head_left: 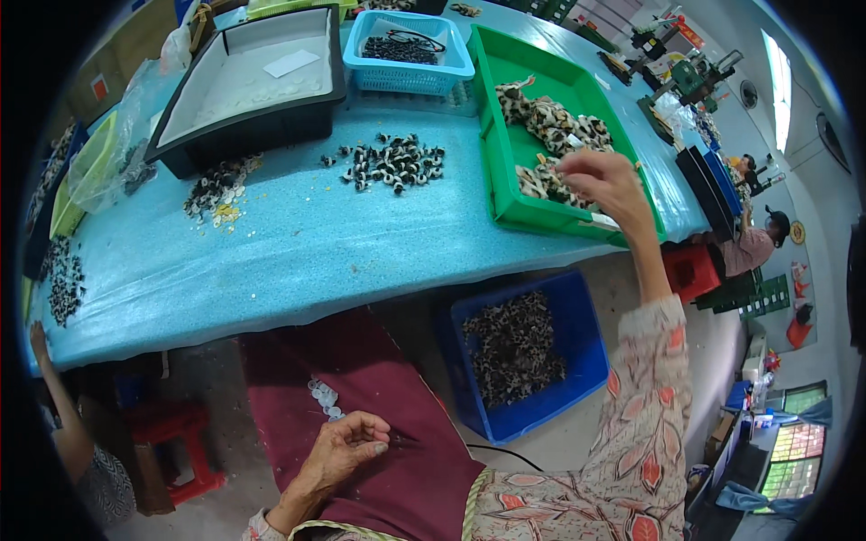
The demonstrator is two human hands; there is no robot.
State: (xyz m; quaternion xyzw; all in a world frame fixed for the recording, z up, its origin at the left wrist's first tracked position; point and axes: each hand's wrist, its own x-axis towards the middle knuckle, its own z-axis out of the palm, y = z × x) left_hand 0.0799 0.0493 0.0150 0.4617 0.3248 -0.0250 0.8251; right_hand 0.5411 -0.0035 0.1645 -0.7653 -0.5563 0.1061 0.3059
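My right hand (609, 187) is over the near end of a green tray (492, 149), its fingers curled together just above spotted plush pieces (541, 180). Whether it pinches one of them is hidden. More spotted plush (550, 122) lies farther back in the same tray. My left hand (345, 448) hovers low above my lap, thumb and fingers bent close together; anything between them is too small to make out. Beside it, several clear plastic discs (323, 397) rest on my dark red apron (361, 361).
Under the table edge stands a blue bin (577, 338) of small dark spotted pieces. Small black-and-white parts (394, 164) lie heaped on the blue tabletop (298, 225). Behind are a black tray (244, 126) and a light blue basket (406, 77). A co-worker's arm (59, 397) shows at left.
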